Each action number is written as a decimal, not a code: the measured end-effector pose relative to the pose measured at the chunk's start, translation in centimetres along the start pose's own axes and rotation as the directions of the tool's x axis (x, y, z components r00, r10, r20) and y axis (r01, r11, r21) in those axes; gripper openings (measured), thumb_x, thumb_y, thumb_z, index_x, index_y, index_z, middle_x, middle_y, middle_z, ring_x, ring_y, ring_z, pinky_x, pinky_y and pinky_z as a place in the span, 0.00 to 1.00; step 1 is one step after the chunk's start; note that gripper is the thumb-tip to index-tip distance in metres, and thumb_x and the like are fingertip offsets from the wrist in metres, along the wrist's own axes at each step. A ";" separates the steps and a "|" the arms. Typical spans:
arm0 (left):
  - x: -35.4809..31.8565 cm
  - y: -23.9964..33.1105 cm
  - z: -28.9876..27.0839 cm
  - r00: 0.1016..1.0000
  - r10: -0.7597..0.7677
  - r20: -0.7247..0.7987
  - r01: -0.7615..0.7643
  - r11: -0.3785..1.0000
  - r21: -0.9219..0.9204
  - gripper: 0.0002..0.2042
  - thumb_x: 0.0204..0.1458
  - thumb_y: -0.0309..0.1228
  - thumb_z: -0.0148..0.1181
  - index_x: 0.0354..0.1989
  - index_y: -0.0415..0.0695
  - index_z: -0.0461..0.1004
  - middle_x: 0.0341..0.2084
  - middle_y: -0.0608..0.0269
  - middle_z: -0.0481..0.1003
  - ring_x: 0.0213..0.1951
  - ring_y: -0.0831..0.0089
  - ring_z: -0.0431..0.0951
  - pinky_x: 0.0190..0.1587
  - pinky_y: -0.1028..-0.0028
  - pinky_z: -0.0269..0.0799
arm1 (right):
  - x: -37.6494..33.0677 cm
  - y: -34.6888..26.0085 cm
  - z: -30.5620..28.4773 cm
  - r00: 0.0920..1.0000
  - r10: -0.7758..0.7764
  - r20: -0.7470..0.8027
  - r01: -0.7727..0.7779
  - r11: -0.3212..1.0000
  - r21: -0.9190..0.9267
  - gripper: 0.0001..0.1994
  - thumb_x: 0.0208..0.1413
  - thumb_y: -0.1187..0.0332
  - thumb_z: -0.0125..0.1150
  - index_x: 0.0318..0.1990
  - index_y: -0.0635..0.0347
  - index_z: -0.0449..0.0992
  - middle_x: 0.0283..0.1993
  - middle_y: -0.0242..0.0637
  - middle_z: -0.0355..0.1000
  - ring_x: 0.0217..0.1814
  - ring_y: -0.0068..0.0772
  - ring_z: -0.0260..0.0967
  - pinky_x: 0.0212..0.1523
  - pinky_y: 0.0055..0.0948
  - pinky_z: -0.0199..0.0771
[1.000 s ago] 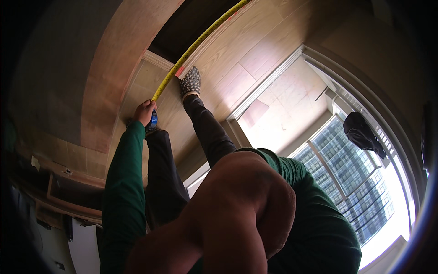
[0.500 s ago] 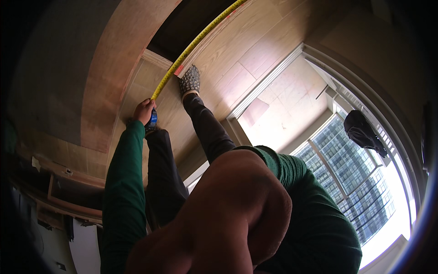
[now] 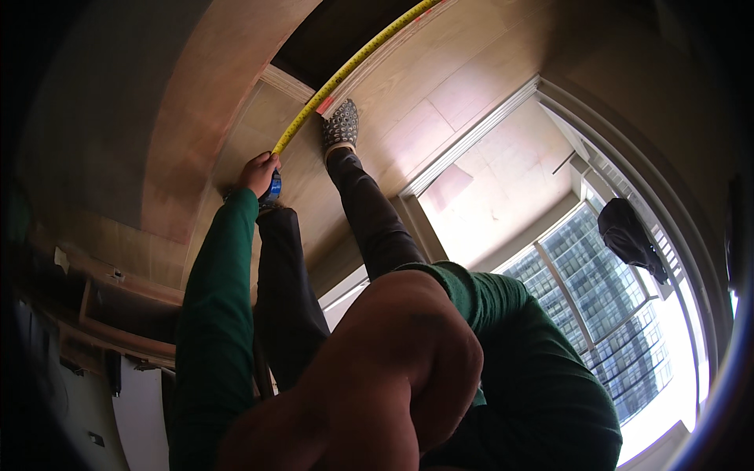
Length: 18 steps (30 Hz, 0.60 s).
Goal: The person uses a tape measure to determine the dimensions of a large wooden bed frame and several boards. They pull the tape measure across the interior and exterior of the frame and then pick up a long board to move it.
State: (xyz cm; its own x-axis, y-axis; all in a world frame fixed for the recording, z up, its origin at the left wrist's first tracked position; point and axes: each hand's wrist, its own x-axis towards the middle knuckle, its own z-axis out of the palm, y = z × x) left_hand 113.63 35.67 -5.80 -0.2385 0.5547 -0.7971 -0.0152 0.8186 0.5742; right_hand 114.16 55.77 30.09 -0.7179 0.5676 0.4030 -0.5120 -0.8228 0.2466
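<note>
My left hand (image 3: 258, 174) is closed around a blue-and-black tape measure (image 3: 275, 187), low beside my left foot. Its yellow blade (image 3: 318, 102) runs away up and to the right along the edge of a wood-look board with a red mark (image 3: 325, 105) at its corner. A dark opening (image 3: 338, 39) lies left of the blade. My right arm is bent, its sleeve pushed back, and my right hand (image 3: 353, 369) looms very close in the lower middle. Its fingers cannot be made out, and nothing held in it shows.
My foot in a dotted shoe (image 3: 341, 124) stands at the board's corner. A curved reddish-brown wood panel (image 3: 188, 118) is at the left, with open wooden compartments (image 3: 129, 314) below it. At the right are a door track (image 3: 471, 133), a window (image 3: 597, 298) and a dark hanging bag-like item (image 3: 628, 231).
The view has shifted slightly, so the left hand, tape and board sit a bit higher and farther right. The left hand keeps its hold; the right hand stays close.
</note>
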 end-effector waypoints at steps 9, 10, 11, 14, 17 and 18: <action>-0.1 -1.4 -0.3 0.999 -0.028 0.025 0.029 1.000 -0.007 0.17 0.56 0.43 0.45 0.28 0.42 0.72 0.25 0.57 0.75 0.31 0.63 0.74 0.37 0.69 0.67 | -12.8 -8.3 -12.1 0.233 0.182 -0.955 -0.877 -0.384 -0.287 0.16 0.53 0.75 0.53 0.51 0.62 0.68 0.47 0.40 0.71 0.49 0.33 0.69 0.51 0.30 0.69; 0.1 -0.2 -0.1 0.999 -0.030 0.019 0.030 1.000 -0.007 0.17 0.56 0.43 0.45 0.28 0.42 0.72 0.25 0.57 0.74 0.30 0.64 0.74 0.37 0.69 0.67 | -17.2 -10.1 -15.3 0.366 0.005 -0.931 -0.867 -0.361 -0.343 0.11 0.53 0.73 0.54 0.44 0.63 0.72 0.40 0.39 0.73 0.42 0.32 0.72 0.44 0.26 0.72; -0.2 -0.6 -0.4 0.998 -0.056 0.015 0.056 0.998 0.010 0.17 0.56 0.44 0.46 0.28 0.42 0.72 0.24 0.57 0.74 0.30 0.64 0.74 0.37 0.69 0.67 | -17.4 -10.8 -16.7 0.136 -0.143 -0.980 -0.990 -0.051 -0.130 0.07 0.53 0.71 0.54 0.39 0.63 0.73 0.35 0.37 0.72 0.36 0.30 0.72 0.38 0.25 0.72; 0.0 0.3 -0.4 0.999 -0.030 0.024 0.031 0.999 -0.014 0.17 0.56 0.44 0.46 0.28 0.42 0.72 0.24 0.57 0.75 0.30 0.63 0.74 0.36 0.69 0.67 | -19.2 -15.2 -21.7 0.146 -0.450 -0.881 -0.989 -0.093 -0.116 0.09 0.56 0.67 0.52 0.27 0.60 0.73 0.23 0.33 0.69 0.21 0.25 0.67 0.23 0.22 0.67; 0.2 0.4 -0.2 0.998 -0.047 0.035 0.048 0.998 -0.036 0.17 0.56 0.43 0.46 0.27 0.42 0.72 0.23 0.58 0.74 0.29 0.66 0.73 0.36 0.71 0.66 | -19.2 -18.7 -25.1 0.173 -0.435 -0.884 -0.965 -0.256 -0.063 0.16 0.57 0.58 0.52 0.28 0.63 0.73 0.20 0.34 0.68 0.18 0.26 0.64 0.20 0.24 0.65; -0.4 -0.3 -0.5 0.998 -0.056 0.025 0.057 0.997 -0.048 0.17 0.57 0.43 0.45 0.27 0.42 0.72 0.23 0.59 0.73 0.29 0.67 0.73 0.35 0.72 0.66 | -16.9 -17.8 -25.3 -0.045 -0.410 -0.911 -0.982 -0.148 0.115 0.17 0.56 0.56 0.53 0.28 0.64 0.73 0.20 0.35 0.68 0.18 0.26 0.65 0.20 0.24 0.65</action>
State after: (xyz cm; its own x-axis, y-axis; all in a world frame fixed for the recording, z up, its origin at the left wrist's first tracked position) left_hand 113.27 35.09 -5.55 -0.2125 0.5120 -0.8323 -0.0753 0.8406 0.5364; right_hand 123.52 61.56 -3.43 -0.1879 0.3383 -0.9221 0.8354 -0.4387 -0.3311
